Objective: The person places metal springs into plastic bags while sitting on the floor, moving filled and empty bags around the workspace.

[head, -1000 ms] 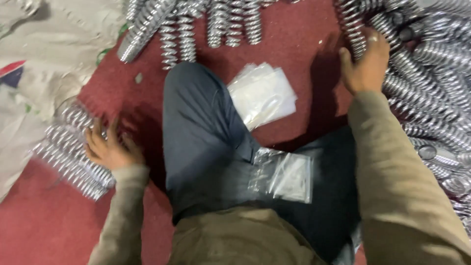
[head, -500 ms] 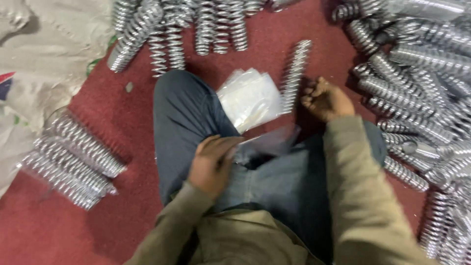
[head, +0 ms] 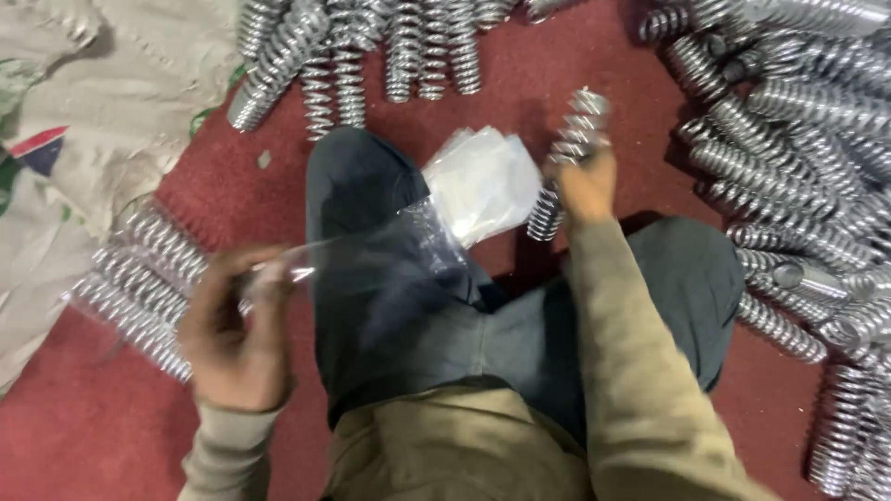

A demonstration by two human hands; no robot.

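Now right hand (head: 587,188) closed around metal spring (head: 568,162), held tilted above the knee. Left hand (head: 234,334) pinches clear plastic bag (head: 390,246), which stretches limp, see-through, across the lap.

Light: dim and warm, falling from above
Glare: bright glints on the piled springs (head: 817,130)
Shadows: soft, dark under the legs
Blur: left hand (head: 237,339) and clear bag (head: 371,250) smeared; whole frame soft
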